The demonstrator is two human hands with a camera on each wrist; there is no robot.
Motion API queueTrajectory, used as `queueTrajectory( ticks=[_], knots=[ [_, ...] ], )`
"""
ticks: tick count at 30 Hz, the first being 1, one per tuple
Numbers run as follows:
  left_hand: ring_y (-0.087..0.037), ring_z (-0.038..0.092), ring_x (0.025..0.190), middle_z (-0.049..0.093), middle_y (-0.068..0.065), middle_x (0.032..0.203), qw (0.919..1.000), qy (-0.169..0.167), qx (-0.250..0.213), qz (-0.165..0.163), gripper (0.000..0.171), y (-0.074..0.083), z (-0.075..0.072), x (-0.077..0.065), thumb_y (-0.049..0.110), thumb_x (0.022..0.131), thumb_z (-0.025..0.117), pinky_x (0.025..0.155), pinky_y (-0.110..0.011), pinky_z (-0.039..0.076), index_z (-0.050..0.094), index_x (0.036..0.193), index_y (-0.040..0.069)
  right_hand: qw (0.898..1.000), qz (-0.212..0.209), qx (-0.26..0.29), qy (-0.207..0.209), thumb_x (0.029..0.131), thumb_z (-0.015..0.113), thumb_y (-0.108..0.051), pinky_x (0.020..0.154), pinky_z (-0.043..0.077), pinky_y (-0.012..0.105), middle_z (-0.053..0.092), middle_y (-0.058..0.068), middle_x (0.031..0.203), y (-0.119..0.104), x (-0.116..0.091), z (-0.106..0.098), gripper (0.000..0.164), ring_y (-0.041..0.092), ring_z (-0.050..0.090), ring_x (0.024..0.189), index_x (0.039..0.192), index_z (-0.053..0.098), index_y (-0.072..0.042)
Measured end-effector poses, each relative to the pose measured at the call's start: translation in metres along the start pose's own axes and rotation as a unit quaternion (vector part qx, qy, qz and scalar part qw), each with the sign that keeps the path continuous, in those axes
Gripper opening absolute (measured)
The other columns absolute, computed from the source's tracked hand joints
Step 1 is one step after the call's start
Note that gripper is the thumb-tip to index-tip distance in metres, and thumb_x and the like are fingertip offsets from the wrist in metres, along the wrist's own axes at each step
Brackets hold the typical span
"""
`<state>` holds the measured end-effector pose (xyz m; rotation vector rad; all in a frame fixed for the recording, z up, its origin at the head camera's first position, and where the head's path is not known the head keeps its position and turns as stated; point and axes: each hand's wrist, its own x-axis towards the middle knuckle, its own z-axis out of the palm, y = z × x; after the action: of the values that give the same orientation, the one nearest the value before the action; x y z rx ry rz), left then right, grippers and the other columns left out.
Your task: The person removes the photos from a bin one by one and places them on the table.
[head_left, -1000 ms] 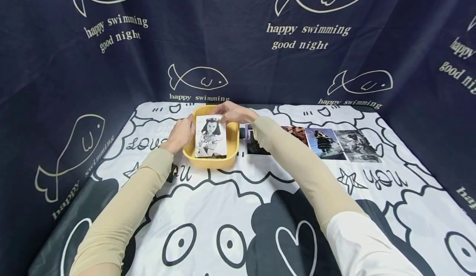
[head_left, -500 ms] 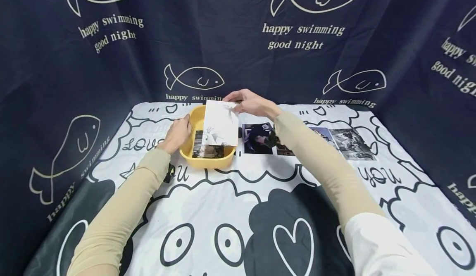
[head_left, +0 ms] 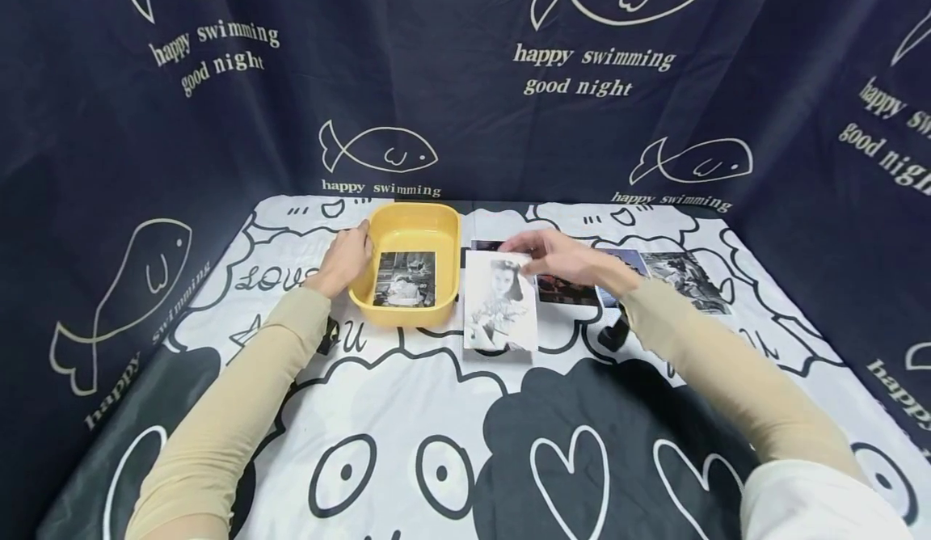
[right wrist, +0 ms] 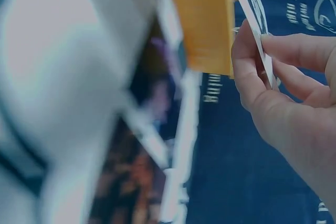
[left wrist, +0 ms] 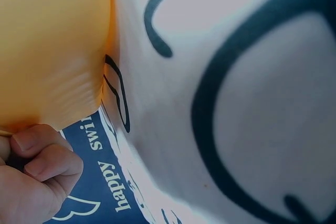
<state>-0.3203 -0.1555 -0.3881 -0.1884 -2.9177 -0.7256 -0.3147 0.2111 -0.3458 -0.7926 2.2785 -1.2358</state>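
My right hand [head_left: 563, 255] pinches a black-and-white portrait photo [head_left: 500, 301] by its upper right corner. The photo hangs just right of a yellow plastic basin [head_left: 454, 237], above the cloth. In the right wrist view the photo [right wrist: 255, 17] appears nearly edge-on between thumb and fingers. My left hand [head_left: 345, 259] grips the basin's left rim; in the left wrist view its curled fingers [left wrist: 47, 153] are at the rim of the yellow wall [left wrist: 52, 45]. Another black-and-white photo [head_left: 405, 280] lies inside the basin.
Right of the basin several photos lie in a row: one red and dark [head_left: 567, 291], one blue [head_left: 624, 262], one black-and-white [head_left: 684, 281]. My right hand and forearm partly cover them. A navy curtain [head_left: 465, 79] rises behind the patterned tablecloth [head_left: 393, 411].
My right hand has lifted the portrait photo out of the basin and carried it right, uncovering another photo inside. The left hand stays on the rim.
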Motion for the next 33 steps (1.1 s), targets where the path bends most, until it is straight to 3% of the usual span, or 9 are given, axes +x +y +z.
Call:
queueTrajectory(
  ticks=[8,13,18,22,28,30,33],
  knots=[
    [-0.022,0.052,0.055,0.058,-0.021,0.084,1.0000,0.000,0.000,-0.003,0.046,0.000,-0.002,0.001,0.011,0.100,0.033,0.049,-0.031,0.045,0.038,0.143,-0.004,0.999,0.009,-0.044,0.000,0.082,0.061,0.010,0.095,0.045,0.030,0.050,0.019,0.142,0.025,-0.020,0.024,0.043,0.031,0.048,0.127,0.122,0.061,-0.003],
    [-0.025,0.055,0.060,0.059,-0.020,0.086,1.0000,0.005,-0.002,0.003,0.042,-0.001,-0.002,0.002,0.012,0.100,0.033,0.054,-0.034,0.049,0.043,0.138,-0.004,0.992,-0.009,-0.125,0.015,0.081,0.064,0.009,0.088,0.046,0.035,0.061,0.015,0.128,0.028,-0.019,0.031,0.041,0.025,0.055,0.107,0.119,0.063,-0.006],
    [-0.028,0.058,0.066,0.061,-0.023,0.092,0.9999,0.011,-0.004,0.005,0.041,0.000,-0.003,0.003,0.012,0.100,0.034,0.060,-0.038,0.051,0.044,0.137,-0.004,0.975,-0.057,-0.214,0.028,0.079,0.066,0.006,0.084,0.049,0.037,0.066,0.013,0.117,0.033,-0.018,0.036,0.040,0.023,0.060,0.098,0.118,0.065,-0.005],
    [-0.028,0.058,0.066,0.061,-0.024,0.095,1.0000,0.005,-0.005,0.002,0.044,0.000,-0.003,0.003,0.012,0.100,0.033,0.060,-0.038,0.051,0.041,0.141,-0.004,0.961,-0.093,-0.256,0.049,0.076,0.068,0.006,0.075,0.048,0.033,0.067,0.012,0.099,0.034,-0.019,0.043,0.040,0.022,0.058,0.081,0.115,0.066,-0.003],
    [-0.027,0.058,0.064,0.062,-0.024,0.098,1.0000,-0.001,0.001,-0.004,0.045,0.000,-0.001,0.001,0.013,0.101,0.033,0.058,-0.035,0.050,0.039,0.142,-0.003,0.926,-0.159,-0.335,0.068,0.072,0.068,0.007,0.070,0.046,0.033,0.069,0.011,0.095,0.033,-0.020,0.050,0.039,0.018,0.056,0.071,0.110,0.069,-0.001],
    [-0.027,0.058,0.064,0.062,-0.025,0.100,1.0000,-0.002,0.000,-0.006,0.046,-0.001,0.000,0.001,0.013,0.100,0.033,0.057,-0.035,0.050,0.038,0.143,-0.003,0.917,-0.163,-0.358,0.069,0.071,0.070,0.005,0.067,0.044,0.030,0.069,0.009,0.094,0.032,-0.020,0.051,0.038,0.015,0.054,0.066,0.109,0.070,-0.003],
    [-0.027,0.058,0.065,0.062,-0.026,0.102,1.0000,0.000,0.002,-0.007,0.046,-0.001,0.001,0.002,0.012,0.100,0.034,0.057,-0.036,0.051,0.037,0.144,-0.003,0.913,-0.158,-0.370,0.066,0.071,0.072,0.003,0.062,0.044,0.028,0.068,0.008,0.089,0.031,-0.020,0.050,0.035,0.015,0.054,0.064,0.105,0.072,-0.004]
  ],
)
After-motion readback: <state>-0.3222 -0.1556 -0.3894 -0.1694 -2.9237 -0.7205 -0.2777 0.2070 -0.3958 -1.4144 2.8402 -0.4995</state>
